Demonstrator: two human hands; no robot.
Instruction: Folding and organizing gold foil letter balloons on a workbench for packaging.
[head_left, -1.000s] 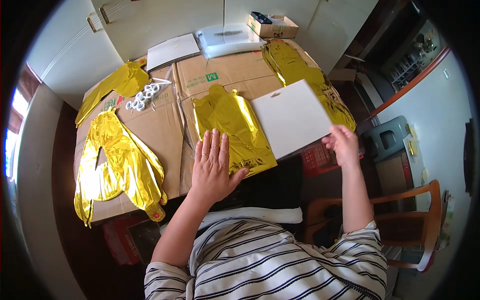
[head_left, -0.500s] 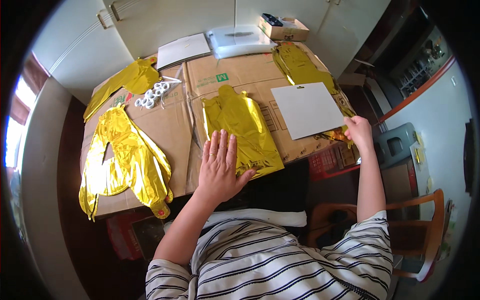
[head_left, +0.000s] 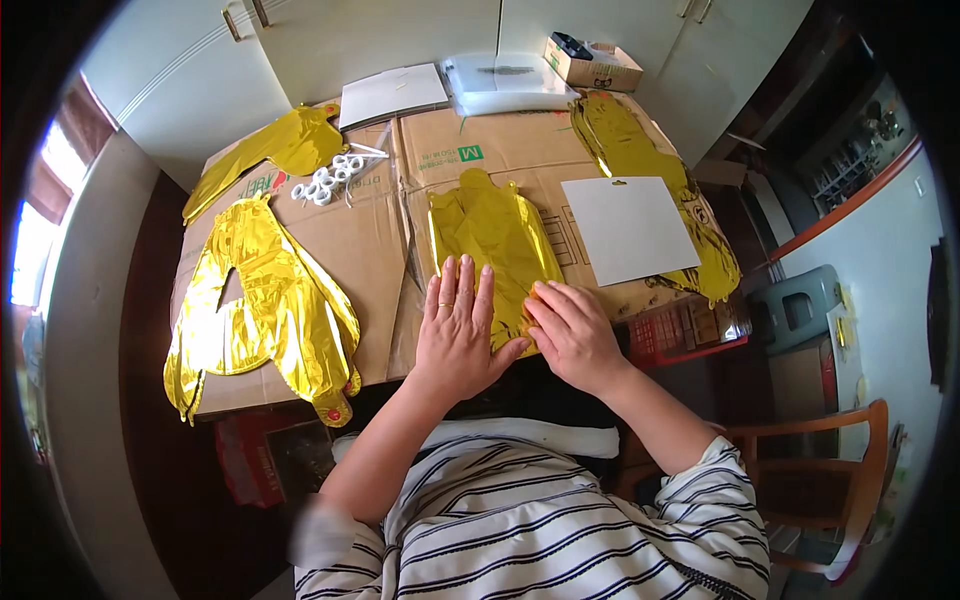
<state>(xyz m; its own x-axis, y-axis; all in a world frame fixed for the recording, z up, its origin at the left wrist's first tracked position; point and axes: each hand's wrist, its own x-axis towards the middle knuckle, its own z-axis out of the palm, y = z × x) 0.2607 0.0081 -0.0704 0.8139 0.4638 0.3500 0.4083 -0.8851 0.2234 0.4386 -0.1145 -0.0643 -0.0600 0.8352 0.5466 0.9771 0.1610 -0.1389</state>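
A folded gold foil balloon (head_left: 488, 225) lies flat at the middle of the cardboard-covered table. My left hand (head_left: 460, 335) rests palm down on its near left part, fingers stretched out and thumb spread. At the balloon's near right edge, my right hand (head_left: 572, 335) has its fingers bent and drawn together on the foil, which folds up there. The exact pinch is hidden behind those fingers. Just right of the balloon is a white square card (head_left: 630, 230) with a small hanger slot at its top edge.
An unfolded gold foil balloon (head_left: 255, 290) overhangs the table's left front, with another gold balloon (head_left: 280, 150) behind. White ribbon rolls (head_left: 325, 182) lie nearby. More gold foil (head_left: 625, 135) is under the card. White sheets (head_left: 393, 95), a clear plastic pack (head_left: 505, 85) and a small box (head_left: 595, 65) line the back.
My right hand has let go of the white card's right side and come left to the balloon's near right edge. My left hand stays on the foil. The view has shifted slightly.
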